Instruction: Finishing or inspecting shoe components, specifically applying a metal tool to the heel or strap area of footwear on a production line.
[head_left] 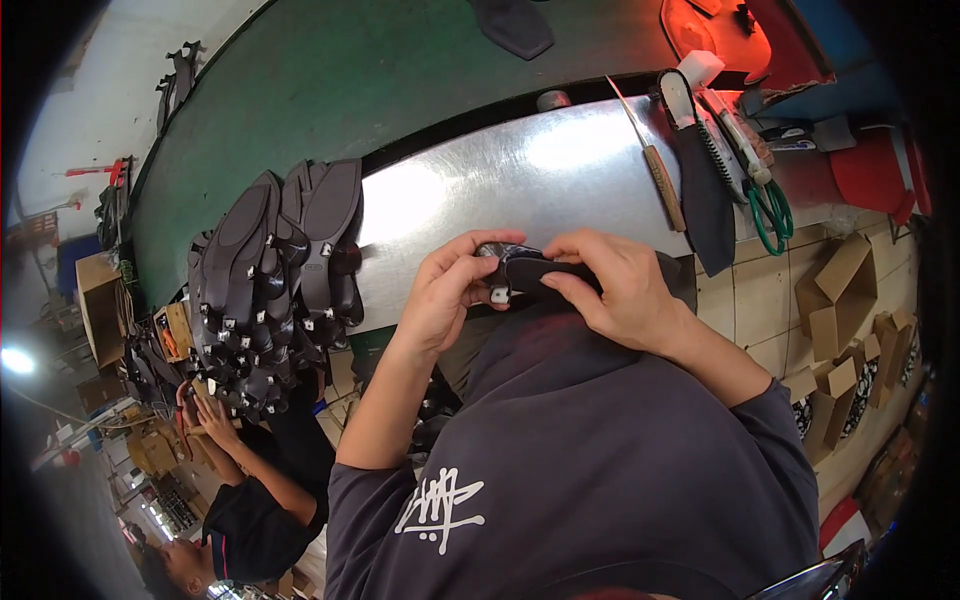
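Note:
Close to my body I hold a dark shoe (pixel 523 270) with a glossy back part and a small heel tipped in white. My left hand (pixel 445 285) is closed around its heel end, fingers and thumb on either side. My right hand (pixel 625 290) pinches the dark sole between thumb and fingers; its far end is partly hidden behind that hand. A heap of similar dark shoes (pixel 270 270), soles up with pale-tipped heels, lies to the left of my left hand.
The shiny metal tabletop (pixel 420 240) borders a green surface (pixel 290 80). At right lie an awl (pixel 660 185), a long dark sole-shaped piece (pixel 705 200) and green-handled scissors (pixel 770 215). An orange-lit object (pixel 715 40) stands behind. Cardboard boxes (pixel 840 295) sit at far right. Another person (pixel 265 520) works at lower left.

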